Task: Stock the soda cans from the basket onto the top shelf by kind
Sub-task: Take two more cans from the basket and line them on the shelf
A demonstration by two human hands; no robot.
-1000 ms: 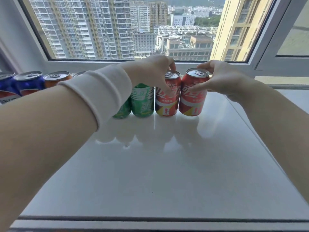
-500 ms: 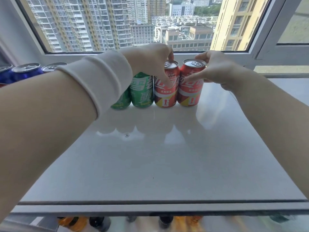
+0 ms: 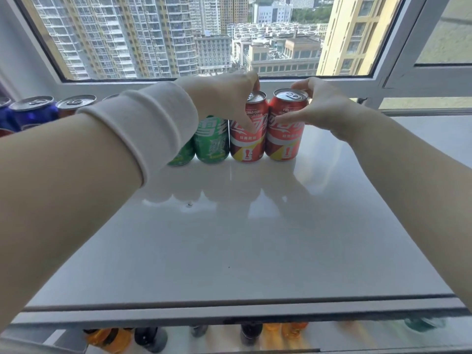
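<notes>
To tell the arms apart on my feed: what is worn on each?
Left arm: a white ribbed knit cuff round the wrist, forearm otherwise uncovered. Right arm: no sleeve or band. No gloves, rings or watch visible on either.

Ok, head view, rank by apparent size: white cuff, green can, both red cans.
White cuff: largest, but nearest the camera.
Left red can and right red can: alike.
Green can: smallest showing, partly hidden by the left hand.
</notes>
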